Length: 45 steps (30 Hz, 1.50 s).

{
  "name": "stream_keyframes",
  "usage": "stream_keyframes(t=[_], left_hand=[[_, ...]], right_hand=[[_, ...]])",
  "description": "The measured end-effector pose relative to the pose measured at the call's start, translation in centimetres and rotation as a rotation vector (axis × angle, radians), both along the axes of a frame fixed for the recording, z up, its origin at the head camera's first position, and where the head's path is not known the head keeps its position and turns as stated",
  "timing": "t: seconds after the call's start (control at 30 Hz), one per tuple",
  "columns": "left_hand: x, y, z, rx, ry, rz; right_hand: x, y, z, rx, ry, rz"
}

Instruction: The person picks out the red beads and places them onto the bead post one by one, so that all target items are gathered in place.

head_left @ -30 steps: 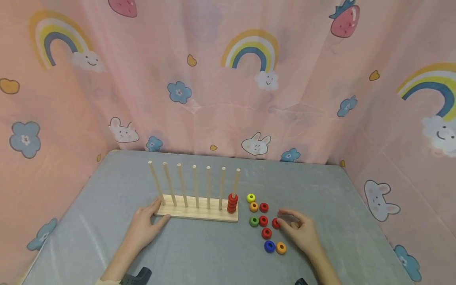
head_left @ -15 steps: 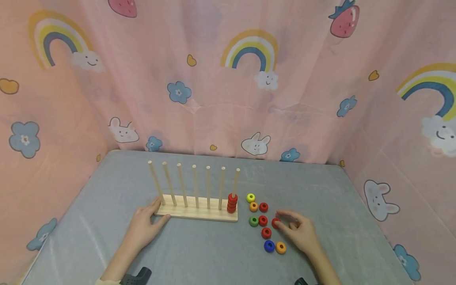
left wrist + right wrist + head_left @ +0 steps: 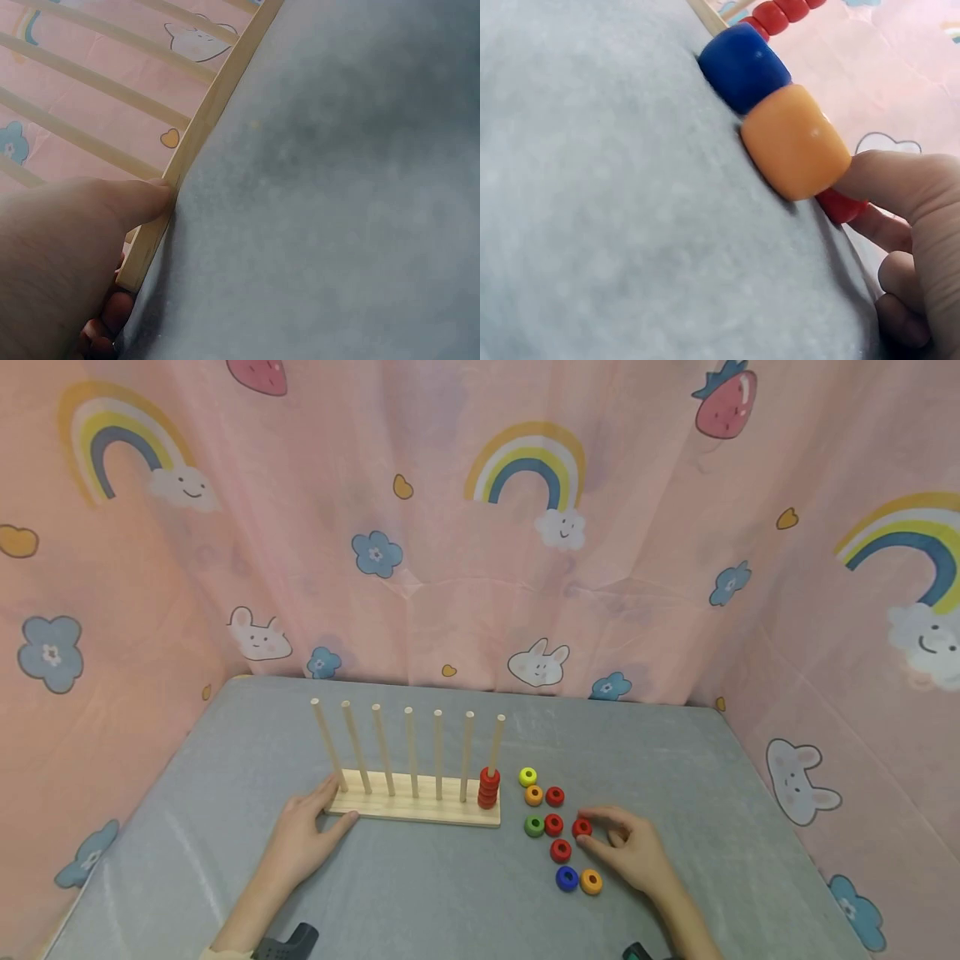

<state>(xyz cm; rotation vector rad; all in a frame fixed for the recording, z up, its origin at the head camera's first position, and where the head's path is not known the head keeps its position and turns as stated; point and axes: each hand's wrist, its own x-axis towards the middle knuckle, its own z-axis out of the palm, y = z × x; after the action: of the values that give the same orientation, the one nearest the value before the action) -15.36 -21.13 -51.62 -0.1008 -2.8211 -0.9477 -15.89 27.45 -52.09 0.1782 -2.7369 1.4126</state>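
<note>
Right fingers (image 3: 609, 813) have shifted, bracketing one red bead (image 3: 582, 827).

The head view cuts off the table's (image 3: 420, 902) near edge. In the right wrist view, the orange bead (image 3: 793, 142) nearest that edge partly hides a red bead (image 3: 841, 205) and the right hand's (image 3: 633, 853) thumb; the left wrist view crops the wooden rack (image 3: 196, 136).

Right of the right hand (image 3: 628, 850), the table (image 3: 750, 827) provides free lateral passage. Left of it, loose beads (image 3: 554, 832), then upright pegs (image 3: 438, 756), obstruct low travel.
</note>
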Motion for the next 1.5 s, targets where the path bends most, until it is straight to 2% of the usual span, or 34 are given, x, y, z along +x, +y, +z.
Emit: stream_keyframes(t=[0.33,0.8,1.03,1.17,1.33,1.5], left_hand=[[0.1,0.0,0.3,0.004,-0.010,-0.001],[0.2,0.1,0.3,0.005,-0.014,0.007],[0.1,0.1,0.3,0.004,-0.026,0.009],[0.1,0.1,0.2,0.001,-0.026,0.011],[0.1,0.1,0.3,-0.001,-0.021,0.012],[0.1,0.2,0.3,-0.003,-0.022,0.014]], right_hand=[[-0.2,0.5,0.3,0.039,-0.078,-0.005],[0.0,0.9,0.2,0.013,-0.057,0.016],[0.0,1.1,0.0,0.018,-0.016,0.040],[0.0,1.1,0.0,0.014,-0.038,0.019],[-0.1,1.1,-0.2,-0.070,-0.074,-0.043],[0.0,1.0,-0.3,-0.172,-0.068,-0.076]])
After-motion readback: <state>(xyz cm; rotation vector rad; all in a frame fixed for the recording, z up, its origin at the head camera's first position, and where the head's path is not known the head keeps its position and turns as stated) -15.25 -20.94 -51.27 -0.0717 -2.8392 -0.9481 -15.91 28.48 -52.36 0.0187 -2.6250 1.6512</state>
